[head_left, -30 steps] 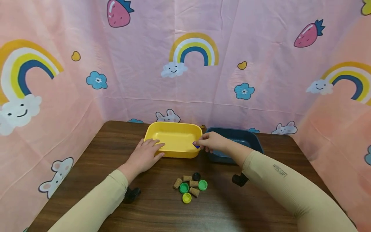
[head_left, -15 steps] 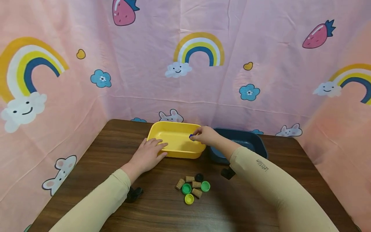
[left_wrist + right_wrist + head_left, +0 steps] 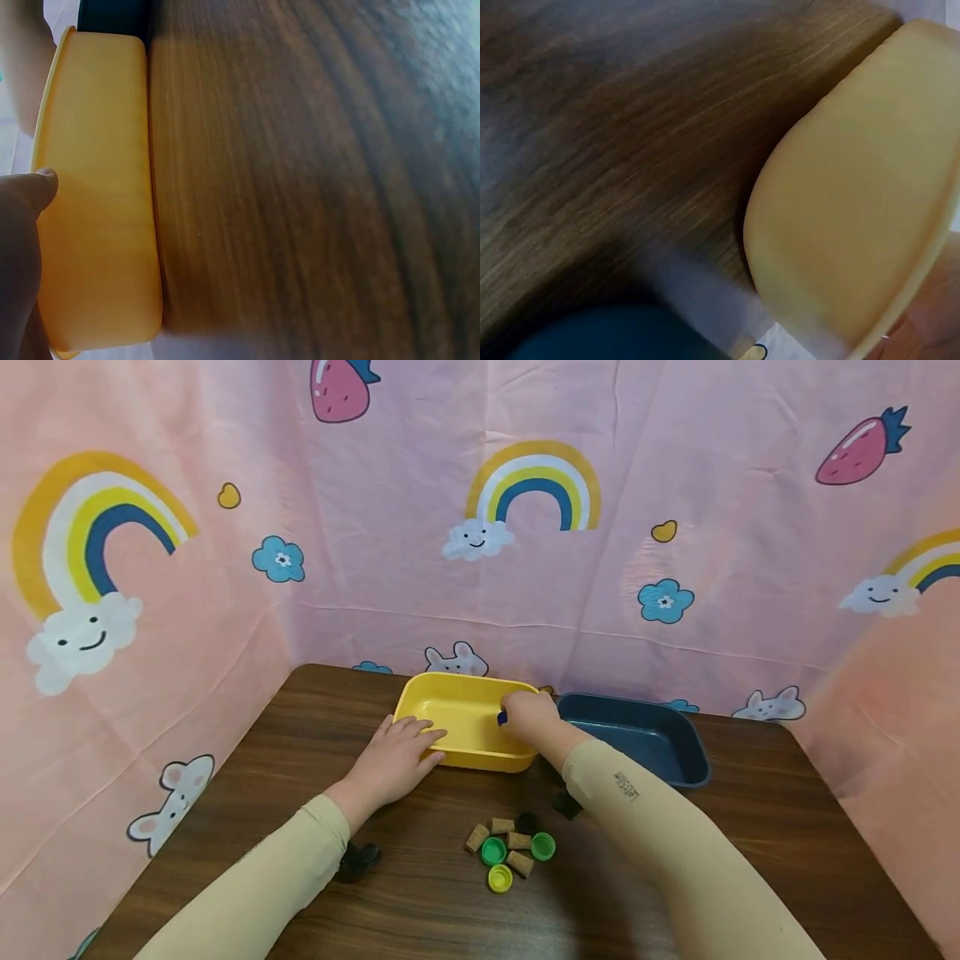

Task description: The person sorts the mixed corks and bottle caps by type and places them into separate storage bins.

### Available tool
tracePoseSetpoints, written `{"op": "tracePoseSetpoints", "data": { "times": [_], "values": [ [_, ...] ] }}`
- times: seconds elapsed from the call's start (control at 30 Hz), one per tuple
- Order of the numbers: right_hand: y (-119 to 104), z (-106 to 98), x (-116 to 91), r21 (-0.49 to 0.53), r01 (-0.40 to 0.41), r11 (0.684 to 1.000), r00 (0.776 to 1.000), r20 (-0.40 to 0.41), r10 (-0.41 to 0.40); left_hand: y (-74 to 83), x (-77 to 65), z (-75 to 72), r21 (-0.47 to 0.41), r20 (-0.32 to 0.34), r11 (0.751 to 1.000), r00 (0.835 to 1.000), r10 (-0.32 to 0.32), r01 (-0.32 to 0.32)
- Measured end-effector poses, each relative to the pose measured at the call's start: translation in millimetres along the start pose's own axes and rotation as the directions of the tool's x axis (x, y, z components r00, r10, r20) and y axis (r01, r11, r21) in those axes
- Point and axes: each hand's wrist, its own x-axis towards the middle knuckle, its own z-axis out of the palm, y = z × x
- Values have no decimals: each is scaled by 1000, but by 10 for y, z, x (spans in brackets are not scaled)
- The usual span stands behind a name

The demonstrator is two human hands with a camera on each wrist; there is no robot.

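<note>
Nearest on the table (image 3: pixel 420 910), corks (image 3: pixel 518 841) and bottle caps (image 3: pixel 493 851); beyond, my left grip (image 3: pixel 393 764), wide and relaxed, rests on the yellow tray (image 3: pixel 472 760); my right grip (image 3: pixel 531 714) holds a small blue object (image 3: pixel 502 718) over that tray's interior; behind, rainbow-printed cloth (image 3: pixel 577 568)

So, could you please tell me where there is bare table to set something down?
Bare tabletop lies left of the yellow tray and right of the blue tray. It is crowded at the corks and caps, and around the left hand and right hand.
</note>
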Motion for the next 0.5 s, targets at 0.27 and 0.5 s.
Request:
{"op": "tracePoseSetpoints", "data": {
  "times": [0.27,0.5],
  "values": [
    [11,51,106,-127,-16,992,999,36,21,-1,1,5,4,6,1000,1000,2,-2],
    [-9,132,176,-210,-5,978,998,53,16,-9,7,3,8,8,1000,1000,0,0]
  ]
}}
